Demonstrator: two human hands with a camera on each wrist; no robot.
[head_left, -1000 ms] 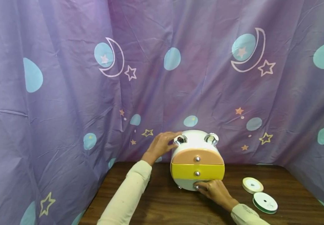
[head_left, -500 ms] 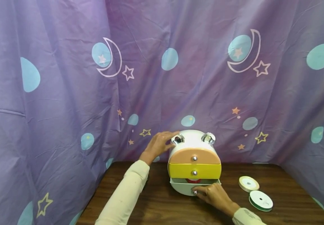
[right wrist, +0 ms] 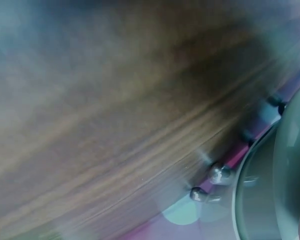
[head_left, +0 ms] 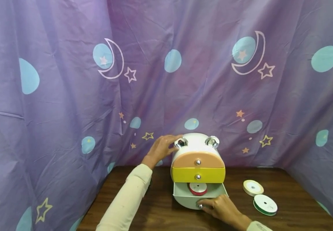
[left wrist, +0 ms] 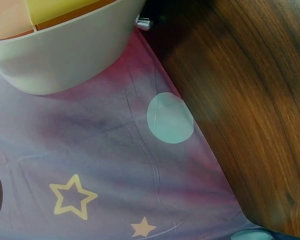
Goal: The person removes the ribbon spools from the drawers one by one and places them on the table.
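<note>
A small white chest of drawers [head_left: 196,140] with two silver ears stands on the table, its orange top drawer [head_left: 183,160] and yellow middle drawer [head_left: 183,175] closed. The grey-green bottom drawer [head_left: 182,201] is pulled out, and a ribbon spool [head_left: 198,188] with red ribbon lies inside. My right hand [head_left: 223,208] pinches that drawer's silver knob. With thumb and fingers, my left hand [head_left: 161,148] holds the left ear [head_left: 181,143]. The left wrist view shows the chest's white side [left wrist: 65,62]; the right wrist view, blurred, catches the drawer front [right wrist: 292,145].
Two more ribbon spools lie to the right of the chest: a cream one [head_left: 253,188] and a green one [head_left: 265,205]. The dark wooden table [head_left: 160,215] meets a purple curtain [head_left: 143,96] with moons and stars behind and at the sides.
The bottom drawer has come from closed to well out toward me, drawn by my right hand on its knob, which uncovers the red spool. My left hand keeps its hold on the ear.
</note>
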